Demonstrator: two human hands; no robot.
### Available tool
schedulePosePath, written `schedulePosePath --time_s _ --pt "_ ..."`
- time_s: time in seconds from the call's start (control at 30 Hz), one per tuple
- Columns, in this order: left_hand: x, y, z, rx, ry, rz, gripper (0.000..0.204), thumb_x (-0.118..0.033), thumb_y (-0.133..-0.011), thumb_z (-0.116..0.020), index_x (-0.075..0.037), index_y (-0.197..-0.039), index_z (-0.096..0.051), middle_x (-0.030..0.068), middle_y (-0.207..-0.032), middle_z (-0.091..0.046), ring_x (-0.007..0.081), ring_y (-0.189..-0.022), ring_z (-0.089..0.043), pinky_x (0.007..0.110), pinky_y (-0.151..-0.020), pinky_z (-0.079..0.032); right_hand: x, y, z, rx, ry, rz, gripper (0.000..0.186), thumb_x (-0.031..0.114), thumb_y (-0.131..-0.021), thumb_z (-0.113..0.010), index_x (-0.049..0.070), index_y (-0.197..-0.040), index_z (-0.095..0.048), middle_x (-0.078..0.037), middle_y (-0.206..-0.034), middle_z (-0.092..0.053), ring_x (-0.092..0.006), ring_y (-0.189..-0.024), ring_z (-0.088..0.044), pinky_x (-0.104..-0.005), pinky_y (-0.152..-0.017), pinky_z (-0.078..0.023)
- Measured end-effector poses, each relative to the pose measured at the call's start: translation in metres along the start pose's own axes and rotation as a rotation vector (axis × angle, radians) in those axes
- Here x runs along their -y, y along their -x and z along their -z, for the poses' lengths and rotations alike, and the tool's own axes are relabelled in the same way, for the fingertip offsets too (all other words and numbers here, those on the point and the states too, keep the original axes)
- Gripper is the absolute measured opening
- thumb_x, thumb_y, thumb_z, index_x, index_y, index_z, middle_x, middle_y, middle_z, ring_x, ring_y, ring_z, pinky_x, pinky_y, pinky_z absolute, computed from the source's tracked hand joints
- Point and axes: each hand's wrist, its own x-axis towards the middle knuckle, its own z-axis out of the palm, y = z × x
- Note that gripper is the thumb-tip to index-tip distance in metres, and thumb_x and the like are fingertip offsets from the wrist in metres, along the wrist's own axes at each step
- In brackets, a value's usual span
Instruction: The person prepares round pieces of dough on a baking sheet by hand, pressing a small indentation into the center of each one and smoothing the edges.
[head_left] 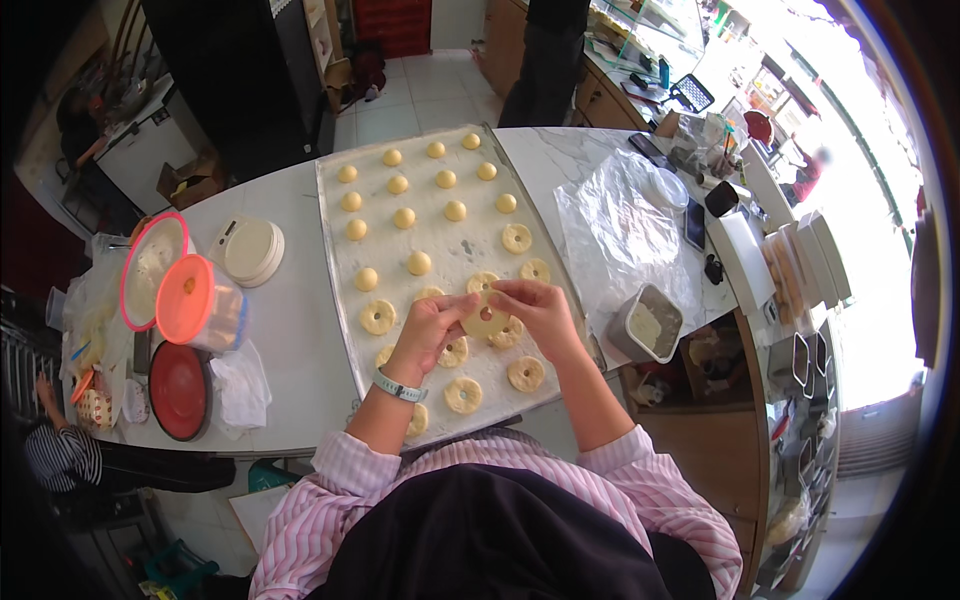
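A pale dough ring is held up over the tray, pinched between my two hands. My left hand, a band on its wrist, grips the ring's left side. On the other side, the fingers of my right hand close on its upper right edge. Below lies a large floured baking tray. Round dough balls stand in rows over its far part. Several flattened dough rings lie on the near part and along the right side; some are partly hidden by my hands.
Left of the tray are a round-topped scale, an orange-lidded tub, a pink-rimmed bowl and a red lid. To the right lie crumpled plastic sheeting and a metal tin of flour. Another person stands beyond the table.
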Motion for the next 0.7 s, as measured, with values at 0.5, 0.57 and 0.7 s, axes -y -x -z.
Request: schedulePosePath --time_s 0.5,0.57,0.7 --pt "-0.001 0.001 -0.011 -0.083 0.081 -0.021 0.027 -0.015 -0.08 -0.071 0.001 -0.101 -0.065 0.0025 -0.086 -0.065 0.006 -0.066 -0.058 0.017 -0.055 -0.044 -0.005 0.0 0.004 0.055 -0.144 -0.004 0.043 0.005 -0.082 -0.066 -0.005 -0.121 -0.051 -0.009 -0.098 -0.064 -0.012 -0.085 -0.061 -0.0223 -0.075 -0.048" --pt "0.002 0.0 -0.01 -0.014 0.032 0.016 0.028 -0.016 -0.08 -0.071 0.0 -0.103 -0.065 0.0011 -0.085 -0.065 0.0037 -0.063 -0.055 0.015 -0.05 -0.039 -0.011 -0.002 0.003 0.099 -0.107 0.046 0.044 0.005 -0.081 -0.067 -0.005 -0.121 -0.051 -0.009 -0.098 -0.064 -0.012 -0.085 -0.061 -0.0224 -0.075 -0.048" --pt "0.009 -0.008 0.002 -0.024 -0.007 0.007 0.029 -0.016 -0.08 -0.071 0.0 -0.105 -0.064 0.0003 -0.084 -0.065 0.0028 -0.067 -0.056 0.016 -0.053 -0.04 -0.015 -0.01 0.001 0.138 -0.109 0.035 0.045 0.005 -0.081 -0.067 -0.003 -0.123 -0.051 -0.007 -0.098 -0.064 -0.0117 -0.085 -0.062 -0.0223 -0.075 -0.048"
